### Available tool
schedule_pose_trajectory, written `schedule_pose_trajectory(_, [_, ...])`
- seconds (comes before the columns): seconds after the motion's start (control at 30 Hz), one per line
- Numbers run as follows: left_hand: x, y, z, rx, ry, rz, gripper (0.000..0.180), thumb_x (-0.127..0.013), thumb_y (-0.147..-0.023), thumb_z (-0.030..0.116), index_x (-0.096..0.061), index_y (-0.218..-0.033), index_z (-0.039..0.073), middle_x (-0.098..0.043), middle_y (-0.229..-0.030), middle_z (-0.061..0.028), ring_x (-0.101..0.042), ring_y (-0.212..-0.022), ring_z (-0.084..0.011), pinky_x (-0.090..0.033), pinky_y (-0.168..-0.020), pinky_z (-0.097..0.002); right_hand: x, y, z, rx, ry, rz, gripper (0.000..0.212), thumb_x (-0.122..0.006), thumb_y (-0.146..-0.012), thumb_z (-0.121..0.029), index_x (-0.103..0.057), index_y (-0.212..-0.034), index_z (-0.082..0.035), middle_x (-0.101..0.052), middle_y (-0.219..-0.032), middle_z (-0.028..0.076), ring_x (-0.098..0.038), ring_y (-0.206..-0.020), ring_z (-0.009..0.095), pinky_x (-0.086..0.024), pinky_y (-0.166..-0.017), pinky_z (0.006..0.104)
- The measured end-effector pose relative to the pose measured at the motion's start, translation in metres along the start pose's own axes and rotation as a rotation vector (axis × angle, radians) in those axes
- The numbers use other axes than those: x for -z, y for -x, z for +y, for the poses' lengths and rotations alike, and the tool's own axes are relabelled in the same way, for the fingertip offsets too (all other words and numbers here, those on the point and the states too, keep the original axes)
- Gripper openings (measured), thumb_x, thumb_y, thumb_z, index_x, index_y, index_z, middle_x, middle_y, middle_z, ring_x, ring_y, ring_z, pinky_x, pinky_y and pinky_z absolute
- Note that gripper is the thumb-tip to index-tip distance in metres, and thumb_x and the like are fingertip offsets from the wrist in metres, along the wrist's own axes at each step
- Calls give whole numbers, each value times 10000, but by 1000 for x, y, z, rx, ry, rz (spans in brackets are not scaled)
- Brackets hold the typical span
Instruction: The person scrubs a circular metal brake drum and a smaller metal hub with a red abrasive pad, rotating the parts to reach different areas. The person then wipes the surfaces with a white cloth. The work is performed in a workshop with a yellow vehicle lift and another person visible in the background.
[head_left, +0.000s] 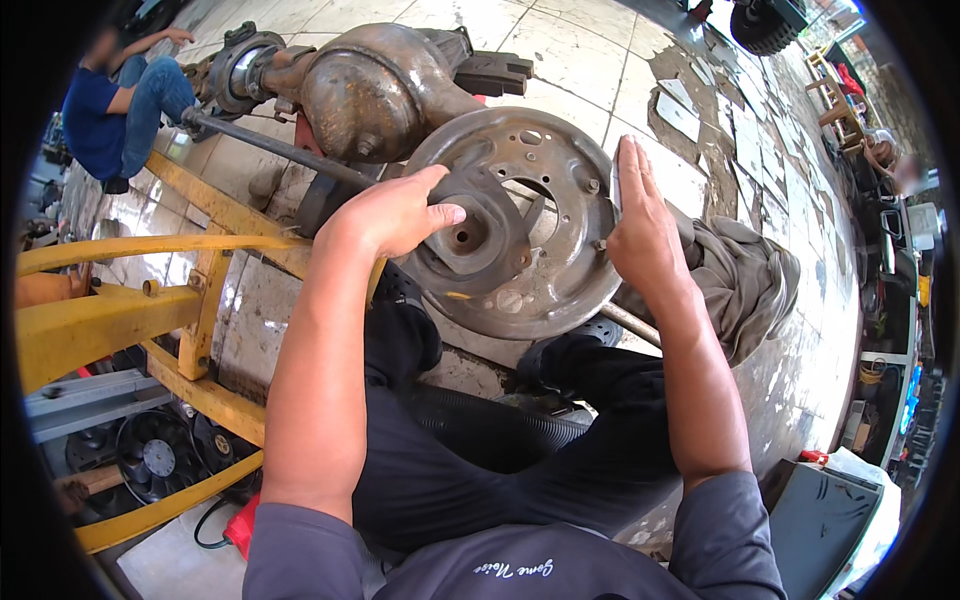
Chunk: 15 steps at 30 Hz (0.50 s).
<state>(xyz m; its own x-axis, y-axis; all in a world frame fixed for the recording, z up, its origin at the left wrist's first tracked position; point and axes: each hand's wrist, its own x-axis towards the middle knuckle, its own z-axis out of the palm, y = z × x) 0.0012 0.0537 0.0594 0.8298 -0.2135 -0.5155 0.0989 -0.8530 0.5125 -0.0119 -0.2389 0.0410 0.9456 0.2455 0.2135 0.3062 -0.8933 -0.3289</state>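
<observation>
A round metal brake backing plate (pixel 560 308), with holes and bolts through it, stands in front of me by my knees. Over its left part lies a dark, rounded metal piece (pixel 485 262) with a hole in its middle. My left hand (pixel 395 215) grips the upper left of this piece, thumb on its face, the fingertips partly hidden. Along the plate's right rim my right hand (pixel 645 220) lies flat, fingers straight and together. A narrow pale strip (pixel 616 182) shows between that hand and the rim; what it is I cannot tell.
Behind the plate lies a rusty axle housing (pixel 365 90), with a long rod (pixel 280 148) to its left. A yellow metal frame (pixel 120 325) stands at left, near fans (pixel 158 455). Grey-brown cloth (pixel 745 280) lies at right. A person (pixel 120 110) sits far left.
</observation>
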Motion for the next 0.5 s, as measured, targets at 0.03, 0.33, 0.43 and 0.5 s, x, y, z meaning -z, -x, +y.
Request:
schedule_pose_trajectory(0.03, [0,-1,1,-12,7,-20,815,-650,-985,463,-322,-1570,1,-513,-1493,-262,-496,-1399,-366,-395,-1149,-402,-3,0,2,20,9,3,769,-477,-813,144,-286,-1555,78,-336,-1588,317,-300,-1508,434,-276,-1239,463])
schedule_pose_trajectory(0.33, [-7,5,10,100,-128,46,713,-680,-957,289,-374,-1554,46,-504,-1490,-249,-496,-1374,-382,-400,-1153,-415,-5,3,-9,66,9,-99,736,-448,-845,124,-277,-1559,67,-323,-1606,291,-298,-1513,427,-280,-1231,500])
schedule_pose_trajectory(0.43, [-11,3,5,-45,-73,122,668,-711,-918,218,-446,-1504,35,-528,-1460,-226,-487,-1370,-381,-396,-1158,-425,-17,7,-15,151,78,-145,722,-443,-869,89,-264,-1568,54,-312,-1618,279,-293,-1519,414,-282,-1230,512])
schedule_pose_trajectory(0.5, [-12,2,8,-88,-144,145,656,-716,-908,196,-468,-1495,39,-522,-1476,-216,-468,-1393,-369,-381,-1173,-429,-31,11,-19,249,124,-176,687,-418,-910,37,-261,-1579,29,-306,-1632,253,-290,-1527,393,-277,-1234,513])
